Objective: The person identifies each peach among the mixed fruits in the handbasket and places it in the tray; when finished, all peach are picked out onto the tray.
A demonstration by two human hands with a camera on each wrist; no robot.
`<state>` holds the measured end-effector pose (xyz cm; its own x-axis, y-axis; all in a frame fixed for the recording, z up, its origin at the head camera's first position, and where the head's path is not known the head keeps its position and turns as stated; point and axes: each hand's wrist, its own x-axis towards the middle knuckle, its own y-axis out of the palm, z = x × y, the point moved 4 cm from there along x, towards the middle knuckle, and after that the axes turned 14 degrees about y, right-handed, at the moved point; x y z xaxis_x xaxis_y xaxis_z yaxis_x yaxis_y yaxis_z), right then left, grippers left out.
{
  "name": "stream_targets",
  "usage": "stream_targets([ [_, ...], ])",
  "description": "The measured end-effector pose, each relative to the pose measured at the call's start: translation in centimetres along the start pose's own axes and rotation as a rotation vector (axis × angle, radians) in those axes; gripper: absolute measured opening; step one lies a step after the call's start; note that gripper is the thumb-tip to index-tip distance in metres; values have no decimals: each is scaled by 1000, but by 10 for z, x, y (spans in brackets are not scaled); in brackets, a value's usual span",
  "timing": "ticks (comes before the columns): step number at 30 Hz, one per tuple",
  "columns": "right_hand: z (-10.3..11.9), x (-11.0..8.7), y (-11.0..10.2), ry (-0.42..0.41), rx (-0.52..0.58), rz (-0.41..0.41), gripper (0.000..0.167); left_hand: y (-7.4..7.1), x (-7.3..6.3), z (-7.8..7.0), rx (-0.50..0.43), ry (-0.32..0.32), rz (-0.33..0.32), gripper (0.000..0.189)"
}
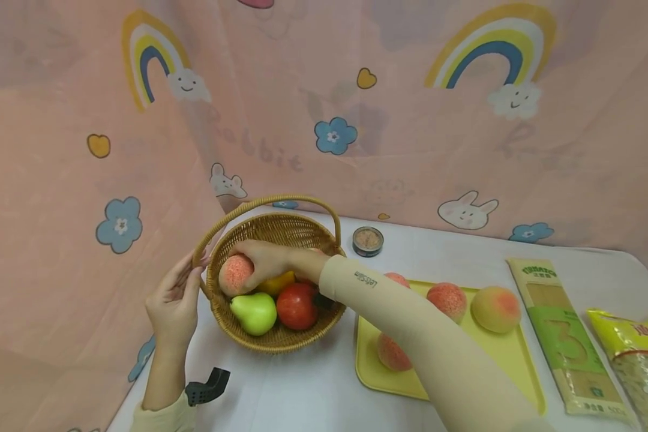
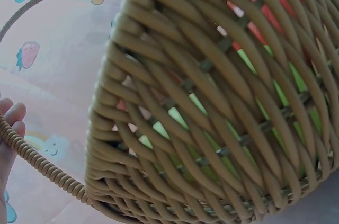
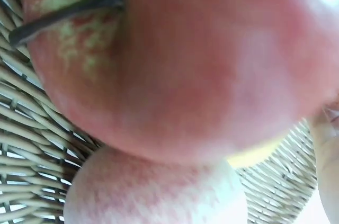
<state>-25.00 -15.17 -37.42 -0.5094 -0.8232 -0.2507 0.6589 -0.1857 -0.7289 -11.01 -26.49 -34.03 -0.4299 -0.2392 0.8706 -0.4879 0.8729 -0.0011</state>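
The wicker basket [image 1: 281, 225] stands on the left of the white table, and its handle [image 1: 294, 198] rises in an arch above it. The left hand [image 1: 173, 303] holds this handle at its left foot, with the thumb on the near side and the fingers around it; probably this grip is for steadying the basket while the other arm reaches in.

The right hand [image 1: 267, 262] holds a peach [image 1: 236, 275] at the left inside of the basket, the thumb and fingers curled over it. Whether the peach rests on something below cannot be told. This place seems suitable, because the green pear [image 1: 255, 314] and the red apple [image 1: 297, 306] already occupy the near side, and a yellow fruit [image 1: 278, 282] lies in the middle, partly hidden by the hand.

To the right, the yellow tray [image 1: 368, 363] bears more peaches [image 1: 447, 302], well apart from the handle, so it is perhaps put there for easy reach of the right arm. The sleeve [image 1: 410, 327] covers part of it. A small tin [image 1: 368, 241] stands beyond the tray, and two packages [image 1: 569, 342] lie at the far right, apparently out of the way.
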Motion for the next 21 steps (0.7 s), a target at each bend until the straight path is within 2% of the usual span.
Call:
stream_targets([
  [8,8,-23,-19,12,-1,-37,72,1,0,0,23,12,1,32],
  [16,17,-62,-32,-52,16,-52,72,1,2,-1,10,11,-3,31],
  [21,12,-92,-37,-46,88,-80,72,0,0,-2,35,8,16,32],
])
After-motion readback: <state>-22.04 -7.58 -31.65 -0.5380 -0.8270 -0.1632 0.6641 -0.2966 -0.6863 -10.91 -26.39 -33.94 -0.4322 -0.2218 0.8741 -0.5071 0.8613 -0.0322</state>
